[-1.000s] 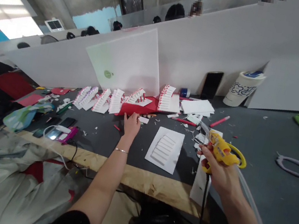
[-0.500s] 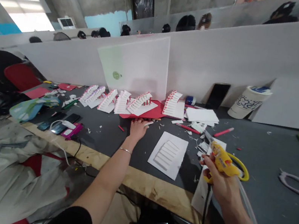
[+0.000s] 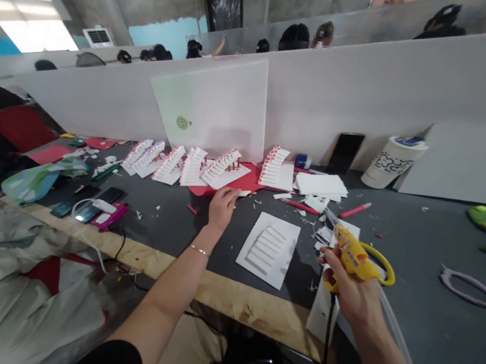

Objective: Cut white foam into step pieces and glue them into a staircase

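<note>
My right hand [image 3: 348, 290] grips a yellow hot glue gun [image 3: 352, 253], its nozzle pointing up and left over white scraps. My left hand [image 3: 222, 206] reaches to the red sheet [image 3: 250, 178], fingertips drawn together beside a small white strip [image 3: 245, 193]; whether they hold anything is hidden. Between my hands lies a white card [image 3: 247, 256] with several white strips in a stepped row on it. Behind my left hand stand several small white staircase models [image 3: 225, 167] with red or purple trim. Another white-and-red staircase [image 3: 273, 165] stands further right.
At the back are a stack of white cards [image 3: 321, 186], a dark phone [image 3: 345, 152] and a paper cup [image 3: 392, 163]. Grey pliers-like handles [image 3: 470, 288] lie right. Phones and a pink power strip [image 3: 110, 216] with cables sit left. A white partition [image 3: 332, 91] closes the back.
My left hand has lifted slightly from the tabletop, its fingers going from spread to drawn together. My right hand still holds the glue gun. The view has shifted a little.
</note>
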`<state>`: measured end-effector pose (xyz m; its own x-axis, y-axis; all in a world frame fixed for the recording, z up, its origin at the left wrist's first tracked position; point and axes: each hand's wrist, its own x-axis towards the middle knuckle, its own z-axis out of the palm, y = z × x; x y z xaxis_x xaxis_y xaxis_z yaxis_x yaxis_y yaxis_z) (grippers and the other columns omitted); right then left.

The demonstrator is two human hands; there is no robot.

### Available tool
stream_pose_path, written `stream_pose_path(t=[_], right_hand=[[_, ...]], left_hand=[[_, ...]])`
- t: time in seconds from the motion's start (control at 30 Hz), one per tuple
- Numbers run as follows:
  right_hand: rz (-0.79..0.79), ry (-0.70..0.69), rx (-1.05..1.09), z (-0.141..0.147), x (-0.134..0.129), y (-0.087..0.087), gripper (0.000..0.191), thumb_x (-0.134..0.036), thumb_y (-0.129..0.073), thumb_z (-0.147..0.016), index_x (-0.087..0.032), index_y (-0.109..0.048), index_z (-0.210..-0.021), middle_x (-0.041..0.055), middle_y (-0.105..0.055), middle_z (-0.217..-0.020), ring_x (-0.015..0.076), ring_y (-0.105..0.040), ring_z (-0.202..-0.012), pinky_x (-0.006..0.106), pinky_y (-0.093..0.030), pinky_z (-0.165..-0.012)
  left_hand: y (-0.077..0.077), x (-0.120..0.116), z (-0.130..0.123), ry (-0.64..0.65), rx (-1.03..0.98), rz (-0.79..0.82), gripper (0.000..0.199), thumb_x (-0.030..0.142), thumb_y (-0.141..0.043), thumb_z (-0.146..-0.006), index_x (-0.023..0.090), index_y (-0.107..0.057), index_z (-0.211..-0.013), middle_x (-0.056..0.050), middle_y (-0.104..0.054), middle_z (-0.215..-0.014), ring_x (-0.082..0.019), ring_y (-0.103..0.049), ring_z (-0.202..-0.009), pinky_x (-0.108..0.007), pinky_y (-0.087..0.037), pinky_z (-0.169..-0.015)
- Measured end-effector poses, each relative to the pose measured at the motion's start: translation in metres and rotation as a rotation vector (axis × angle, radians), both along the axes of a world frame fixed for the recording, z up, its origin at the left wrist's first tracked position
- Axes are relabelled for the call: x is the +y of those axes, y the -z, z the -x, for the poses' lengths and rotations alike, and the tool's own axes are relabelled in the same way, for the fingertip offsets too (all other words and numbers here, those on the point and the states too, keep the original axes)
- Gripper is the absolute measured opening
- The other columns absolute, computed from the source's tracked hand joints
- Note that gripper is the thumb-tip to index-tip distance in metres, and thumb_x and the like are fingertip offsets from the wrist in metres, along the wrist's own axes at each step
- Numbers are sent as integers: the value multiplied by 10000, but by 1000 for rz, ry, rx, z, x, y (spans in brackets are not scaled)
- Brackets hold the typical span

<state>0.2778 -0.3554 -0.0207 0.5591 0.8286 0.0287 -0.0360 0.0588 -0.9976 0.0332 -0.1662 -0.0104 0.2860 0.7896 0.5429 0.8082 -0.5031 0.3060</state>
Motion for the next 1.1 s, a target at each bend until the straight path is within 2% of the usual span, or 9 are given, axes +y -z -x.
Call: stream_pose_path(t=[0.23, 0.4, 0.5, 0.57, 0.73, 0.8, 0.87, 0.97, 1.1], right_hand=[[-6, -98, 174, 21, -2, -18, 435, -606, -763, -665, -252, -576, -837, 34, -693, -833, 163, -568, -547, 305, -479, -461], [24, -135, 144, 28, -4, -23, 396, -524, -764, -693, -255, -536, -873, -10, -632, -739, 137, -511, -500, 308, -456, -488], [45, -121, 125, 27, -4, -24, 370, -518, -743, -711, -255, -538, -872, -33, -580, -650, 141, -496, -497, 301, -431, -483], [52, -95, 113, 25, -3, -24, 370, -533, -734, -706, -255, -541, -855, -44, -543, -600, 141, -476, -480, 301, -424, -473], [47, -75, 54, 21, -3, -24, 396, -562, -724, -704, -247, -534, -850, -31, -574, -652, 126, -467, -490, 293, -444, -481], [64, -78, 36, 22, -4, -24, 406, -565, -731, -700, -246, -534, -856, -25, -595, -679, 122, -470, -490, 291, -441, -481], [82, -83, 28, 23, -5, -23, 417, -565, -743, -693, -246, -536, -864, -17, -616, -718, 117, -471, -485, 290, -435, -476], [83, -88, 43, 22, -6, -23, 435, -586, -743, -685, -246, -537, -862, -13, -622, -741, 117, -474, -480, 294, -430, -470], [104, -51, 48, 12, -2, -17, 408, -554, -768, -671, -250, -553, -837, -34, -581, -649, 137, -491, -483, 305, -431, -484]], left_hand=[[4, -59, -37, 604, 49, -466, 346, 196, -476, -980, 310, -680, -1234, -66, -617, -972, -177, -630, -1008, -338, -524, -945], [5, -82, -50, 790, 39, -513, 413, 148, -582, -926, 330, -619, -1294, -26, -587, -944, -147, -616, -997, -281, -539, -919], [4, -80, -54, 744, -41, -387, 355, 171, -525, -939, 306, -647, -1244, -51, -604, -970, -167, -619, -989, -331, -535, -924], [0, -78, -56, 644, -185, -185, 327, 214, -461, -954, 246, -655, -1215, -81, -624, -983, -183, -622, -955, -356, -538, -894], [-11, -78, -60, 664, -398, 755, 338, 440, -540, -899, 174, -654, -1075, -11, -610, -735, -127, -574, -641, -256, -502, -631], [-13, -79, -62, 668, -418, 958, 329, 495, -623, -830, 172, -644, -888, 26, -552, -632, -104, -510, -561, -232, -448, -567], [-14, -78, -63, 666, -447, 1011, 346, 514, -659, -794, 175, -597, -765, 45, -503, -576, -92, -462, -529, -227, -413, -550], [-15, -67, -60, 638, -489, 962, 340, 516, -596, -843, 178, -620, -818, 35, -524, -596, -105, -488, -562, -242, -433, -592], [-9, -40, -51, 359, -307, 682, 215, 363, -540, -903, 183, -658, -895, -19, -628, -756, -149, -574, -716, -276, -486, -718]])
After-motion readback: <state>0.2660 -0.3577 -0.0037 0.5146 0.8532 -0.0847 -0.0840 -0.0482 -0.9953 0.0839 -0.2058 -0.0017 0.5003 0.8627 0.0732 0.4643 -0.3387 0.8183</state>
